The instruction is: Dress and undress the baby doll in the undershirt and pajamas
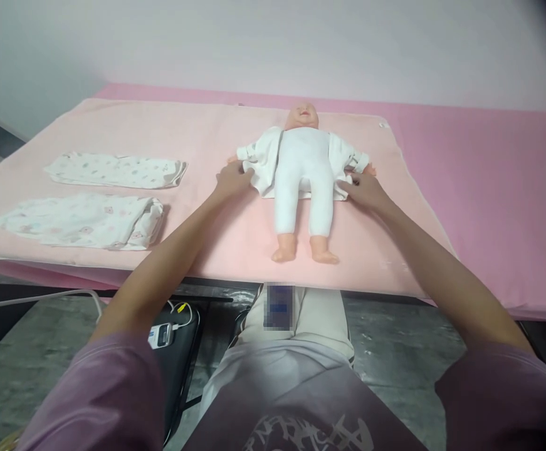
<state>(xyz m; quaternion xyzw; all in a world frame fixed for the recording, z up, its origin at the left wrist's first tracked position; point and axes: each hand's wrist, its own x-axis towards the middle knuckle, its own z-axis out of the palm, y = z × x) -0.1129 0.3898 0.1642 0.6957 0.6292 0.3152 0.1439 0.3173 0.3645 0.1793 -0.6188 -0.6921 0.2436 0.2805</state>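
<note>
A baby doll [303, 153] with a white cloth body lies on its back on the pink mat, its head away from me. Both its arms are in the sleeves of a white baby shirt [267, 156], which hangs unfastened beneath and beside the torso. My left hand [235, 178] pinches the shirt's edge at the left, close to the doll's hand. At the right, my right hand [365, 188] has its fingers closed on the opposite lower edge. The doll's legs are bare of clothing and its feet point toward me.
Two folded patterned baby garments, an upper one [115, 170] and a lower one [82, 222], lie on the left of the pale pink mat [216, 244]. A darker pink cover [498, 207] shows at the right. Below stands a black stool [185, 363] holding a white device [161, 336] with cables.
</note>
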